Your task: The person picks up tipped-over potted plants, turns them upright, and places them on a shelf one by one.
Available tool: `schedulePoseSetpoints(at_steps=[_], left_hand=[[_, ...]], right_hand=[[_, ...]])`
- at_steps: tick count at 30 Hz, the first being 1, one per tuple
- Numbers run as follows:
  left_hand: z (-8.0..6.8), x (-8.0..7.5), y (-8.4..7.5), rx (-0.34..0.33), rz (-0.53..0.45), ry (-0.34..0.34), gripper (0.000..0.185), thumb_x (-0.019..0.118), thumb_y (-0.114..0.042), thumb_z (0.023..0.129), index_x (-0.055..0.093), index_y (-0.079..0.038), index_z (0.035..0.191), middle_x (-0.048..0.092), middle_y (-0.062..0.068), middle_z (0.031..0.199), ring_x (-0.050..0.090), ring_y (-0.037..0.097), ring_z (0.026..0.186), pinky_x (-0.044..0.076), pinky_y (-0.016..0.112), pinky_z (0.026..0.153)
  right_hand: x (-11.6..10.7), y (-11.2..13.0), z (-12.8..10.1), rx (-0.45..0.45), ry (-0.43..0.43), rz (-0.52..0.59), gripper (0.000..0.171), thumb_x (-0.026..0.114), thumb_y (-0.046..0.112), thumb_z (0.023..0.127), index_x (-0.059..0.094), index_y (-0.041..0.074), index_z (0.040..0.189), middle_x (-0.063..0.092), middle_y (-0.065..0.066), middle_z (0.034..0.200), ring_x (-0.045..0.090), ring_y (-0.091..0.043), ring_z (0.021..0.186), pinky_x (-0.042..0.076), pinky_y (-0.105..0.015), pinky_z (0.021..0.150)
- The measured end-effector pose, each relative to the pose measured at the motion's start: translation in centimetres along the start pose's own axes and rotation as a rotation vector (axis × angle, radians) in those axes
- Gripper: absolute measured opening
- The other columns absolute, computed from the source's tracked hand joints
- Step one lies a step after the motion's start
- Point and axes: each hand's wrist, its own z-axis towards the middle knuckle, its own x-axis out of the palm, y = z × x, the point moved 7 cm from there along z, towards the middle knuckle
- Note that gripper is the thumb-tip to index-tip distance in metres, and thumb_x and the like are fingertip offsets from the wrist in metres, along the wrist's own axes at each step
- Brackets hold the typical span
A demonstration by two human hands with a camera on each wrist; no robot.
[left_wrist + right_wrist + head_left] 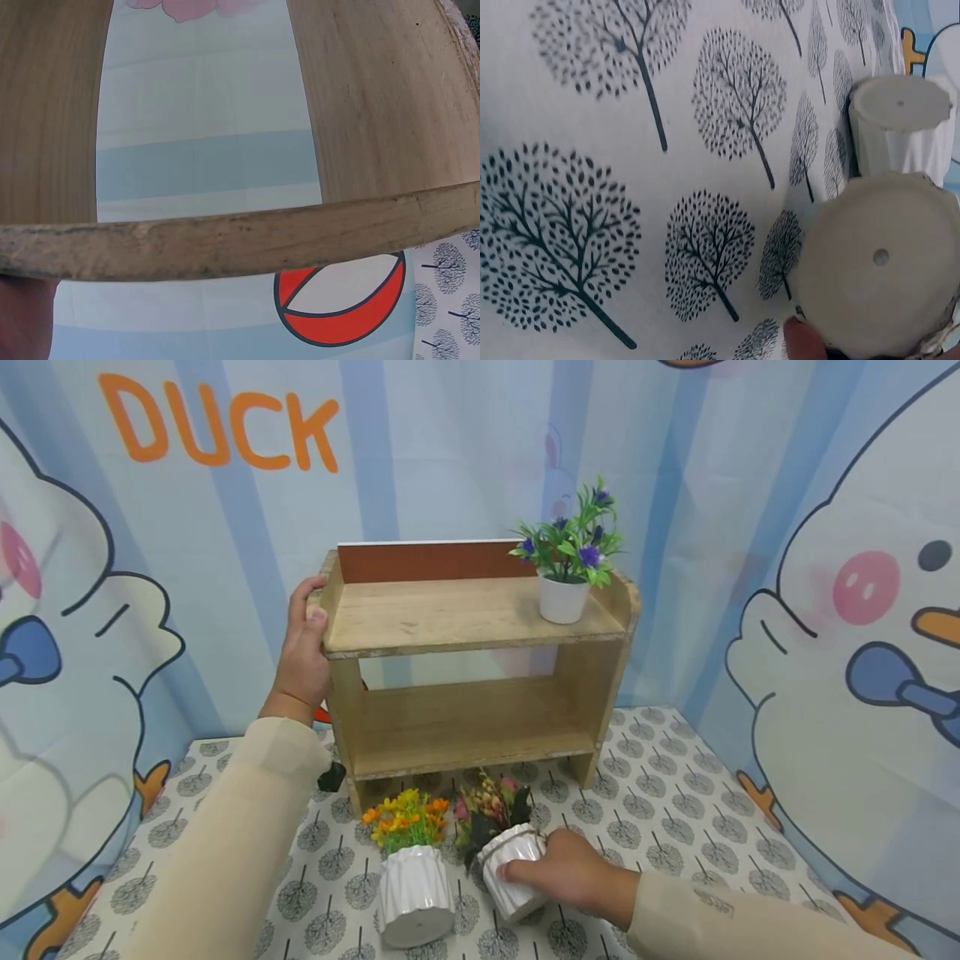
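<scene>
My left hand (302, 652) grips the upper left side panel of a two-tier wooden shelf (472, 727); in the left wrist view the panel's worn edge (225, 244) crosses the frame. With thumb and fingers, my right hand (573, 872) holds a white ribbed flowerpot (510, 860) of pink flowers (487, 802), tilted left, its flowers toward the shelf. In the right wrist view that pot's base (881, 217) shows a central hole. Just left of it, a second white pot (416, 893) with orange and yellow flowers (408, 818) lies with its base toward me.
A small white pot (562, 600) with purple flowers stands on the right of the shelf's top board. Tree-print cloth (660, 827) covers the table. Behind and beside it hangs a curtain (450, 452) with cartoon ducks. A small black object (332, 777) is near the shelf's left foot.
</scene>
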Motion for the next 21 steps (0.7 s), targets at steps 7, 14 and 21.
schedulePoseSetpoints(at_steps=[7, 14, 21], left_hand=[[-0.1, 0.0, -0.1, -0.001, 0.013, -0.003, 0.05, 0.023, -0.033, 0.115, 0.026, -0.022, 0.164, 0.025, 0.014, 0.165, 0.036, 0.033, 0.133, 0.028, 0.045, 0.11], [-0.1, 0.0, -0.1, 0.0, 0.002, 0.002, 0.051, 0.023, -0.032, 0.115, 0.025, -0.022, 0.164, 0.026, 0.015, 0.164, 0.037, 0.031, 0.129, 0.029, 0.041, 0.108], [-0.1, -0.1, -0.2, 0.006, -0.007, -0.005, 0.05, 0.023, -0.031, 0.115, 0.026, -0.02, 0.164, 0.03, 0.021, 0.158, 0.04, 0.024, 0.115, 0.03, 0.035, 0.101]], right_hand=[[-0.9, 1.3, -1.1, -0.036, -0.085, 0.041, 0.046, 0.087, 0.043, 0.077, 0.067, 0.004, 0.088, 0.067, -0.006, 0.077, 0.06, -0.021, 0.067, 0.049, -0.035, 0.058], [-2.2, 3.5, -2.0, -0.109, -0.185, 0.1, 0.051, 0.092, 0.038, 0.075, 0.068, 0.0, 0.1, 0.069, -0.005, 0.081, 0.062, -0.017, 0.067, 0.053, -0.034, 0.06], [-3.3, 5.3, -2.6, -0.167, -0.243, 0.138, 0.066, 0.094, 0.038, 0.074, 0.067, -0.001, 0.12, 0.072, -0.006, 0.09, 0.065, -0.016, 0.072, 0.056, -0.033, 0.063]])
